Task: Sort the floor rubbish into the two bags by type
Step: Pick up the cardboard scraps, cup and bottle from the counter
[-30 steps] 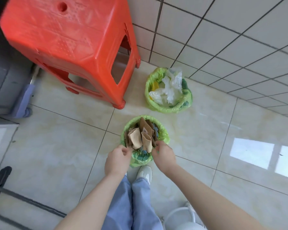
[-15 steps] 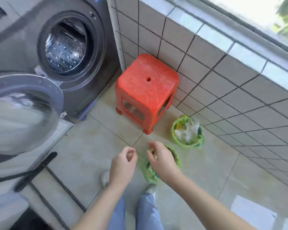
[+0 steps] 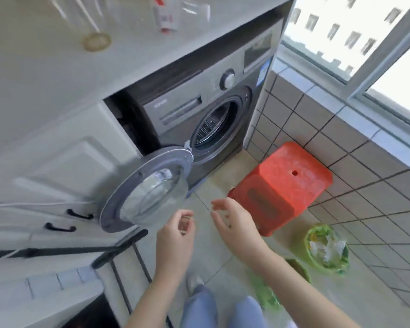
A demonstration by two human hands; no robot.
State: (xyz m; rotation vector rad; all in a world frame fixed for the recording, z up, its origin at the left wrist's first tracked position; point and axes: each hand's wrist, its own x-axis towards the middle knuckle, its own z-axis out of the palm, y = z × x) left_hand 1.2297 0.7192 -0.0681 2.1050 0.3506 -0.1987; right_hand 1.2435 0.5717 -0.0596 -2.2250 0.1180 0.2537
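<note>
1. The pale tiled floor (image 3: 213, 263) carries everything here.
2. A red stool (image 3: 282, 185) stands on it beside the tiled wall.
3. Two green bags sit near the stool: the far bag (image 3: 327, 252) holds white plastic; the near bag (image 3: 268, 292) is partly hidden by an arm.
4. A black rack (image 3: 126, 261) rests at the left.

Red stool (image 3: 284, 183), green bags (image 3: 327, 252), grey washing machine (image 3: 199, 114)

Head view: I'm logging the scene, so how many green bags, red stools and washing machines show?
Green bags: 2, one holding white plastic, one behind the right forearm
Red stools: 1
Washing machines: 1
Total: 4
</note>
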